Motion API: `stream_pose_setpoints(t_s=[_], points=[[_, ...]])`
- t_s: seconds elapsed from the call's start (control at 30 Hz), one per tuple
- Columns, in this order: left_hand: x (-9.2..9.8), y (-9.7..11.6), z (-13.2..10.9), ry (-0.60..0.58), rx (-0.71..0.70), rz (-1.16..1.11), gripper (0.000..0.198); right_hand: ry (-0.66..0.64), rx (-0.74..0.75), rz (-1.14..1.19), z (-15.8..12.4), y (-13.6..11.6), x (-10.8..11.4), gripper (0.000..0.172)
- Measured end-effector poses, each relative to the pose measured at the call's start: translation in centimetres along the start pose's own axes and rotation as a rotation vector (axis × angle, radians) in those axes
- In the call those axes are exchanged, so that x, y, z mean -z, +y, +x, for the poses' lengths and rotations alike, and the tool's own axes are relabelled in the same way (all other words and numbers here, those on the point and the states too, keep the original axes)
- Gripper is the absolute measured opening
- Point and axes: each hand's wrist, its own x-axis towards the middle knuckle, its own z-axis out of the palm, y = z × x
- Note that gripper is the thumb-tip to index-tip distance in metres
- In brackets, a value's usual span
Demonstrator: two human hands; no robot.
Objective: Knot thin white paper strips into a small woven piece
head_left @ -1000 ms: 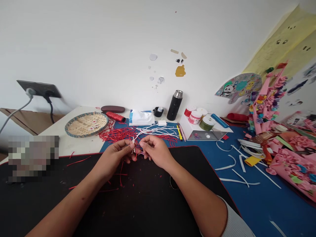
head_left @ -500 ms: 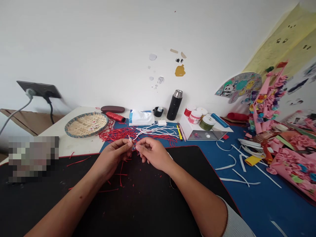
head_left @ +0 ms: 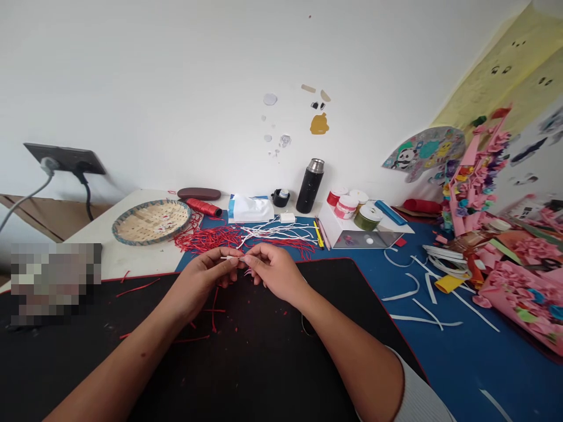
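Slim white strip (head_left: 241,258), between 2 hands (head_left: 200,274)

No text, label, brand, number or sign can be read anywhere

A black flask (head_left: 310,189) stands between a white packet (head_left: 252,209) and lidded jars (head_left: 346,207) on a white box (head_left: 358,239).
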Motion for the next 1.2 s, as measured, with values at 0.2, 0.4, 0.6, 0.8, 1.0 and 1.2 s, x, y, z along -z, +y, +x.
stream_pose_setpoints(t_s=[0.2, 0.4, 0.6, 0.8, 1.0, 1.2], points=[[0.0, 0.2, 0.1, 0.075, -0.032, 0.105, 0.036, 0.01, 0.022, -0.05, 0.0, 0.1, 0.1, 0.018], [0.0, 0.8, 0.0, 0.152, -0.079, 0.267, 0.044, -0.003, 0.065, -0.208, -0.2, 0.2, 0.3, 0.024], [0.3, 1.0, -0.1, 0.196, -0.105, 0.383, 0.039, 0.069, 0.138, -0.387, -0.2, -0.5, 1.0, 0.019], [-0.1, 0.5, 0.0, 0.026, -0.043, 0.442, 0.034, 0.088, 0.189, -0.459, -0.3, -0.9, 1.0, 0.015], [-0.6, 0.2, -0.4, -0.103, -0.026, 0.457, 0.029, 0.074, 0.2, -0.459, -0.4, -1.0, 0.8, 0.015], [-0.7, 0.2, -0.5, -0.18, -0.052, 0.398, 0.026, 0.075, 0.212, -0.42, -0.4, -0.7, 0.7, 0.013]])
